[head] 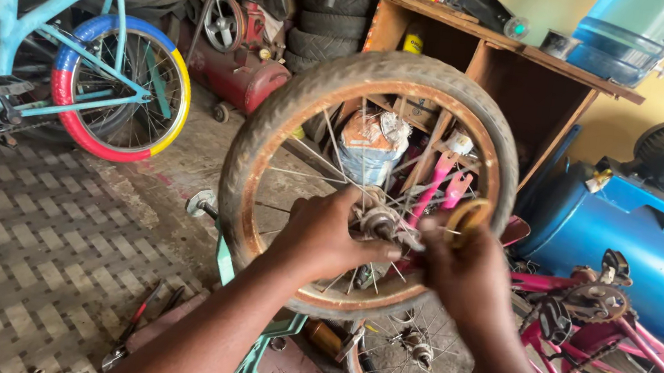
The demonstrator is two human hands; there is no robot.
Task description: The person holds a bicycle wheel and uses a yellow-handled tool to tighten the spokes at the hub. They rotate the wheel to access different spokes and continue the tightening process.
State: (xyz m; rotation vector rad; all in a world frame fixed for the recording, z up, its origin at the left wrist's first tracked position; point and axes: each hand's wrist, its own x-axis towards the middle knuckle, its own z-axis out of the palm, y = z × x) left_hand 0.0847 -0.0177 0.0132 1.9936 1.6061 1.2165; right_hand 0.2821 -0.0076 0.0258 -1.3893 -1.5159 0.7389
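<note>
A small bicycle wheel (291, 108) with a worn grey tyre and a rusty rim is held up in front of me. My left hand (319, 234) grips the metal hub (381, 223) at the wheel's centre, fingers curled around the axle. My right hand (466, 275) is closed on the hub's right side and holds a rusty ring-shaped part (467, 219) between thumb and fingers. Thin spokes fan out from the hub to the rim.
A pink bicycle frame (605, 330) lies at the lower right with its chainring. A second wheel (412, 368) lies below my hands. A light blue bicycle (74, 61) stands at the left. Pliers (138, 326) lie on the patterned floor. A blue tank (638, 243), a red compressor (239, 53) and a wooden shelf (517, 66) stand behind.
</note>
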